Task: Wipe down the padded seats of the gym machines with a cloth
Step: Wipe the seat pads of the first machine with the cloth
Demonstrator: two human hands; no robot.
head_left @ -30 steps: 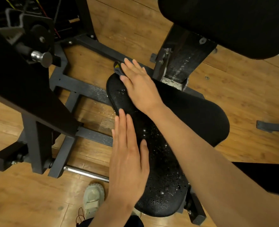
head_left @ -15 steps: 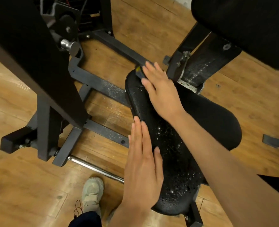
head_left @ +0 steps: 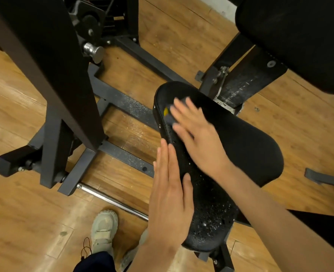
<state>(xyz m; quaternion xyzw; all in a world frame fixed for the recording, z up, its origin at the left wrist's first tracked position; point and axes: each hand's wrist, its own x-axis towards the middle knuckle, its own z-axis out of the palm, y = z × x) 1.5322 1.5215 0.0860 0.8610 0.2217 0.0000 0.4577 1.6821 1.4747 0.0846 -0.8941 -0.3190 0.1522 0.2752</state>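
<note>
Head view: right hand [head_left: 198, 138], motion-blurred, fingers spread flat, presses a grey cloth [head_left: 169, 114] onto the far end of the black padded seat [head_left: 246, 146]. Left hand [head_left: 170, 195] lies flat, fingers together, along the seat's left edge. Droplets cover the near end. Bare wood floor [head_left: 24, 222] lies left, beside 1 shoe [head_left: 104, 226]. Post markings [head_left: 240, 89] illegible.

head-worn view, looking steeply down, close over seat [head_left: 240, 142]
</note>
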